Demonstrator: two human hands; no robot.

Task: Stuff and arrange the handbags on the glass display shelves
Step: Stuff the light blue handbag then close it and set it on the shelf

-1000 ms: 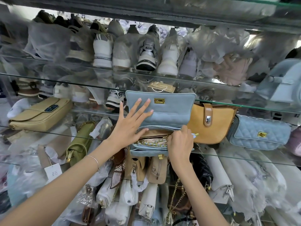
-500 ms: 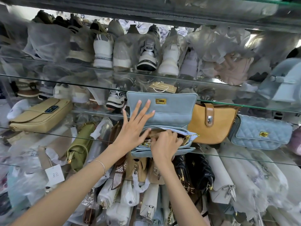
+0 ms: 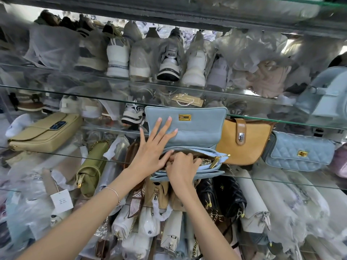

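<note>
We are working on the light blue flap handbag (image 3: pixel 187 134), which is sitting at the front edge of the middle glass shelf (image 3: pixel 262 178), just beside the tan handbag (image 3: pixel 244 141) and apparently touching it; our left hand (image 3: pixel 152 147) is lying flat with fingers straight and spread, pressing the raised flap back; our right hand (image 3: pixel 181 166) is curling into the unzipped pocket over the chain strap (image 3: pixel 205 160), its fingertips hidden, so we cannot tell whether it is pinching the chain or only pushing it down. We are judging this as the stuffing step, with closing and placing not yet done. The bag's base seems to be overhanging the shelf lip, so downward pushing could be tipping it forward onto the bags below; loose links may be catching in the zip teeth near the gold pull (image 3: pixel 215 162); if the left hand lifts, the flap is likely to be falling onto the right wrist; a sideways shove could be crowding the tan handbag toward the quilted blue handbag (image 3: pixel 300 152).
</note>
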